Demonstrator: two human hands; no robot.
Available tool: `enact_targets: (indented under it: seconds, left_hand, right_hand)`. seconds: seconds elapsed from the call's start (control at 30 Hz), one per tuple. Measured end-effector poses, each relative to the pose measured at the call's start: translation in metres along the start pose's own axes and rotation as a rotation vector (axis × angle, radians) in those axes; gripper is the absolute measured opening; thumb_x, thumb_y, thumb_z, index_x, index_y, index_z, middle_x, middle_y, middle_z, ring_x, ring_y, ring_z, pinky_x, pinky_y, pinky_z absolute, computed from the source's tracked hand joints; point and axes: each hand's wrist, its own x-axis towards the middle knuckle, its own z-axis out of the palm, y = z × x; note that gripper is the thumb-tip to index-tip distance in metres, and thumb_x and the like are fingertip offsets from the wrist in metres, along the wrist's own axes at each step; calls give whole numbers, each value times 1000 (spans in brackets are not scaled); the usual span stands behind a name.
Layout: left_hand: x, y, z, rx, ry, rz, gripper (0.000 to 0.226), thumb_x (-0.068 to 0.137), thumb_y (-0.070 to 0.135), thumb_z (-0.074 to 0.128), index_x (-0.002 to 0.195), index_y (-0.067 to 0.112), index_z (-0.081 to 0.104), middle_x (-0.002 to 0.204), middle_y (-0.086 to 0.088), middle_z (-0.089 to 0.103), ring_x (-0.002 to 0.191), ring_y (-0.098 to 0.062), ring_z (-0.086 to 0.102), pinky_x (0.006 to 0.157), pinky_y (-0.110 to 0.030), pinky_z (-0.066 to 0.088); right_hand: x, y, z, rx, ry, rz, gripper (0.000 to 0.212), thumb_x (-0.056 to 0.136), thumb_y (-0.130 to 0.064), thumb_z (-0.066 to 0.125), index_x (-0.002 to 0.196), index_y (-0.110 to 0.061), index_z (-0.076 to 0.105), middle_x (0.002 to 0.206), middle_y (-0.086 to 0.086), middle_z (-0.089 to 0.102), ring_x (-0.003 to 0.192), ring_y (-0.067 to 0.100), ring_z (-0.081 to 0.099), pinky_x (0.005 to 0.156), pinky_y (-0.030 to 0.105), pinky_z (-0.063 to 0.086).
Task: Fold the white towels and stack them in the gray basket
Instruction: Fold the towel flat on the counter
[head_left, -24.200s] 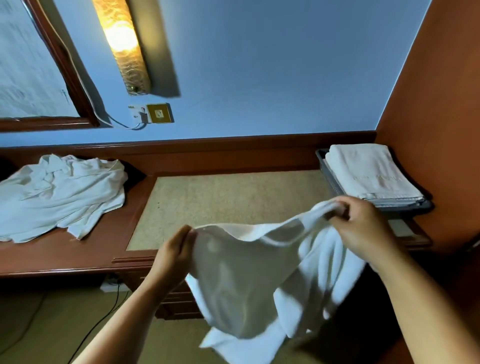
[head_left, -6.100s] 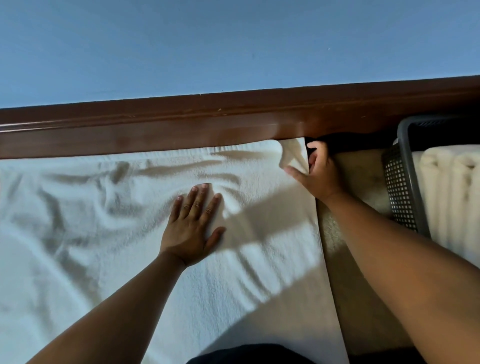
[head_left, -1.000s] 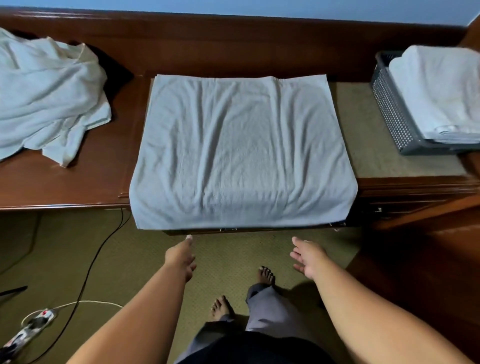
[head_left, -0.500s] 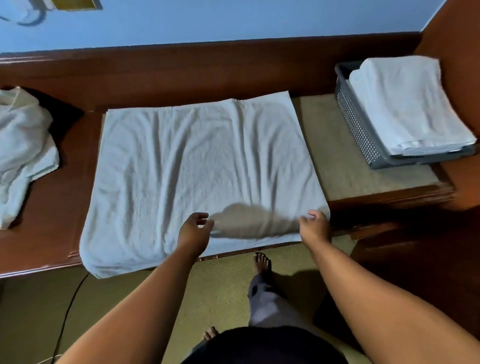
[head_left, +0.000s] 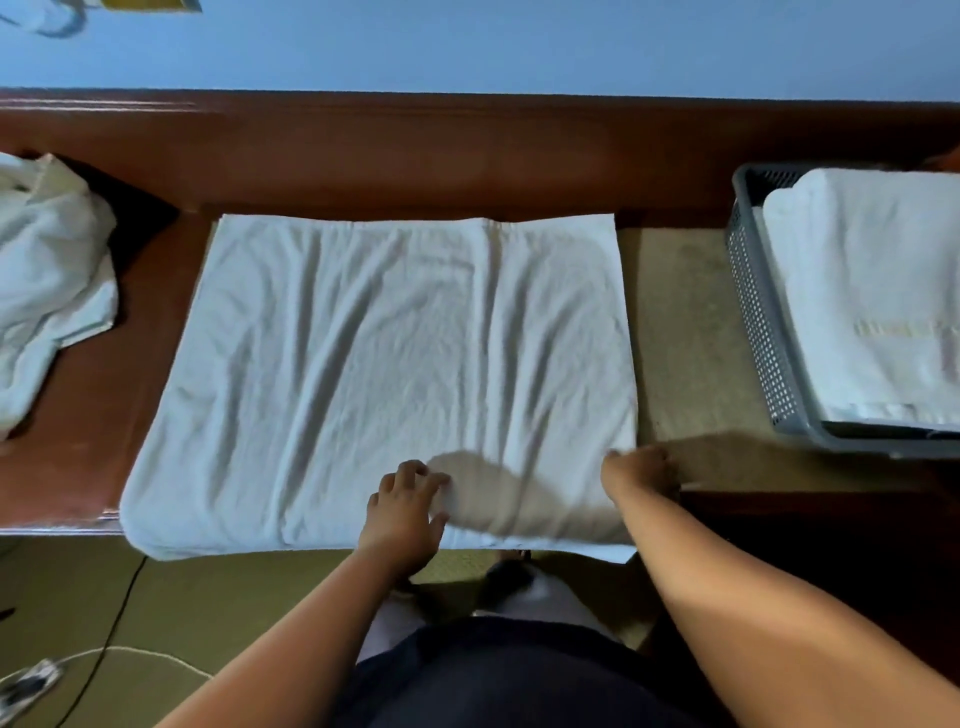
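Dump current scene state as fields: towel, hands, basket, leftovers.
spread towel: flat on desk, near edge overhangs front
left hand: pinches spread towel near its front edge
right hand: at the towel's near right corner, grip hidden
gray basket: right of towel, holds folded towels
crumpled towels: heap at desk's left end

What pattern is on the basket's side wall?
Gray basket wall: a grid of small holes; head view.
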Motion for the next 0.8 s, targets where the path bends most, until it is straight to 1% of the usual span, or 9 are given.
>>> enact_targets:
  seconds: [0.07, 0.13, 0.23, 0.33, 0.43, 0.5, 0.67, 0.73, 0.8]
  left_hand:
    - [0, -4, 1, 53, -19, 22, 50, 98, 37, 53, 146, 36, 38, 149, 3, 27, 135, -24, 33, 113, -39, 30]
    - [6, -9, 0, 108, -8, 72, 51, 98, 36, 51, 147, 35, 36, 150, 2, 27, 136, -25, 32, 114, -39, 27]
    - [11, -15, -2, 123, 33, 132, 51, 98, 35, 51, 148, 32, 39, 154, 0, 27, 139, -27, 32, 115, -40, 26]
    - [8, -29, -8, 38, 21, 39, 54, 99, 37, 50, 150, 32, 34, 162, 0, 15, 145, -27, 25, 118, -41, 27]
    - [-1, -56, -12, 7, 30, -36, 60, 98, 39, 50, 153, 32, 27, 165, 4, 7, 147, -25, 19, 119, -40, 26]
    - [-12, -85, -17, -5, 68, -87, 60, 98, 41, 50, 153, 32, 28, 165, 6, 8, 148, -24, 20, 118, -40, 25]
    - [-36, -176, -39, -150, 235, -425, 56, 99, 42, 50, 151, 26, 36, 161, -2, 22, 144, -31, 25, 114, -50, 30]
    - [-42, -211, -47, -208, 286, -548, 58, 98, 44, 52, 150, 24, 36, 160, -4, 25, 144, -33, 24, 113, -52, 30]
    - [-47, -242, -55, -219, 302, -606, 61, 97, 47, 52, 151, 24, 34, 159, -4, 23, 144, -32, 22, 114, -52, 30]
  right_hand:
    - [9, -4, -3, -31, -95, -24, 54, 97, -34, 55, 138, 0, 50, 144, 23, 47, 129, 42, 49, 105, 45, 42]
    - [23, -1, -7, -20, -112, -37, 50, 100, -29, 50, 137, 5, 49, 143, 25, 48, 129, 43, 50, 104, 43, 43]
    - [30, 12, -13, -10, 32, 65, 44, 100, -22, 51, 132, 8, 53, 140, 29, 50, 131, 44, 47, 108, 49, 39]
    - [6, 6, -9, 64, 210, 85, 30, 92, -18, 58, 121, -8, 57, 140, 21, 43, 132, 42, 36, 111, 51, 26]
    - [-24, -9, -1, 52, 255, -145, 50, 87, -13, 58, 135, -20, 45, 144, 14, 31, 128, 40, 34, 112, 48, 21]
    - [-45, -20, 15, -71, 243, -355, 53, 84, -15, 62, 135, -20, 47, 142, 12, 34, 124, 39, 38, 109, 48, 26]
    - [-114, -49, 75, -341, -30, -733, 43, 89, -21, 58, 131, -25, 52, 137, 6, 41, 121, 32, 44, 101, 43, 38]
    - [-144, -64, 97, -419, -85, -879, 46, 88, -22, 57, 134, -26, 51, 137, 2, 39, 122, 28, 43, 100, 40, 40]
    - [-176, -85, 120, -504, -192, -1006, 55, 90, -26, 56, 143, -29, 43, 146, 0, 31, 129, 25, 37, 105, 37, 36]
